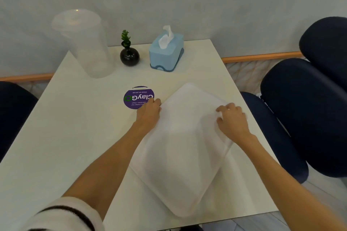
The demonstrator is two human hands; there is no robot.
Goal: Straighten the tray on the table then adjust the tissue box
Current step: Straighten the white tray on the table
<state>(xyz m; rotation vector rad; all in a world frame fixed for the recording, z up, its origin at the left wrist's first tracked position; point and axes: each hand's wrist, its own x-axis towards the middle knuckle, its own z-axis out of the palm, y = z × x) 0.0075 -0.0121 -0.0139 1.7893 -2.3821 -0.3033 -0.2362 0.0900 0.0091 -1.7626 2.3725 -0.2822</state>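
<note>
Both hands (149, 112) (232, 118) grip the skewed tray's (184, 155) far corners

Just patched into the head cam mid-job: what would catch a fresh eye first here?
Both hands grip a white tray lying skewed on the near right of the table: left hand on its left edge, right hand on its right. A purple sticker stands out at the table's centre, and a blue tissue box sits at the far edge by a small black vase.
</note>
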